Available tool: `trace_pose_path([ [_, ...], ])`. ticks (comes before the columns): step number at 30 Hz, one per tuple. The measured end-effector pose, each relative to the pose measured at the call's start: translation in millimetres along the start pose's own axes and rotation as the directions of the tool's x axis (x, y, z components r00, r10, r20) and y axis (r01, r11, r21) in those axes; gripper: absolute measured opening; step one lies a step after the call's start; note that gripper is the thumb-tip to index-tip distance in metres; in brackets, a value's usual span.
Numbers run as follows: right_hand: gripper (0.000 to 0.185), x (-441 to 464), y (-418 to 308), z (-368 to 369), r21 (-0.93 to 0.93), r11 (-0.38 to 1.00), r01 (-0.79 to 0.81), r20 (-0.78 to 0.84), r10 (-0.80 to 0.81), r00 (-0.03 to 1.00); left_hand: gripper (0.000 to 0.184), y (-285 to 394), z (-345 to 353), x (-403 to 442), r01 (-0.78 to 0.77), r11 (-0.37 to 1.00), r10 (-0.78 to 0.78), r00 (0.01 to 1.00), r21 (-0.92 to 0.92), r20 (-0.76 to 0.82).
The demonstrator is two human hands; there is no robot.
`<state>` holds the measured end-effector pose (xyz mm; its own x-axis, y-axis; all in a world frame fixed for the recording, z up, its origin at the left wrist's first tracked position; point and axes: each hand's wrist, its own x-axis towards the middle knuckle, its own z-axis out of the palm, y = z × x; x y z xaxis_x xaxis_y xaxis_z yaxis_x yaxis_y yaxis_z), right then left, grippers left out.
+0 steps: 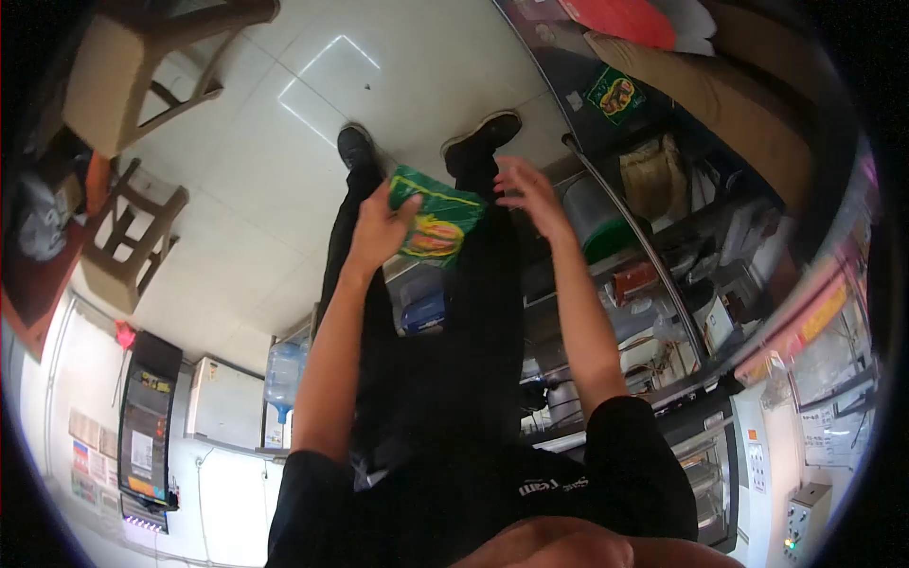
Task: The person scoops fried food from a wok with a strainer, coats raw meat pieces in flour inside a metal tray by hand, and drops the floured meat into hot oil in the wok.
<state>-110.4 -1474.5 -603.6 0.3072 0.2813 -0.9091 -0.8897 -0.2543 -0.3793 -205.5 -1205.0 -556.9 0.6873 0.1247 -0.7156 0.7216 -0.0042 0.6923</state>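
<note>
A green packet (pixel 437 220) with a yellow border and a picture of food hangs in front of my legs. My left hand (pixel 383 227) grips its left edge, with the thumb over the front. To the right of the packet, my right hand (pixel 532 197) is raised with its fingers apart, touching nothing. A similar green packet (pixel 615 95) lies on the dark counter (pixel 554 47) at the upper right.
Brown stools (pixel 133 237) stand at the left on the tiled floor (pixel 256 189). Shelves with a metal rail (pixel 644 241) hold bags and containers at the right. A blue water bottle (pixel 284 374) is at the lower left.
</note>
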Motion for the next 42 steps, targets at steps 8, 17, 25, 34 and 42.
trace_pose_path([
  [8,0.092,264,30,-277,-0.67,0.694,-0.264,-0.694,-0.458,0.555,0.021,-136,-99,87,0.222,0.969,-0.173,0.925,0.109,-0.339],
  [17,0.027,269,91,-313,-0.907,0.349,-0.236,-0.42,-0.786,0.454,0.02,-162,-72,100,0.227,0.968,-0.191,0.944,0.107,-0.268],
  [25,0.028,-33,-12,-203,-0.004,0.709,0.705,-0.955,-0.213,0.209,0.016,-58,-42,92,-0.061,0.992,0.065,0.998,0.112,-0.027],
  [34,0.019,-130,-6,-354,-0.31,0.768,-0.56,-0.681,-0.59,-0.433,0.019,-19,-78,46,-0.183,0.965,0.197,0.978,0.189,-0.062],
  [42,0.042,-83,-57,41,-0.815,0.579,0.032,-0.327,-0.504,0.8,0.015,24,-146,-45,-0.166,0.959,0.18,0.983,0.228,-0.043],
])
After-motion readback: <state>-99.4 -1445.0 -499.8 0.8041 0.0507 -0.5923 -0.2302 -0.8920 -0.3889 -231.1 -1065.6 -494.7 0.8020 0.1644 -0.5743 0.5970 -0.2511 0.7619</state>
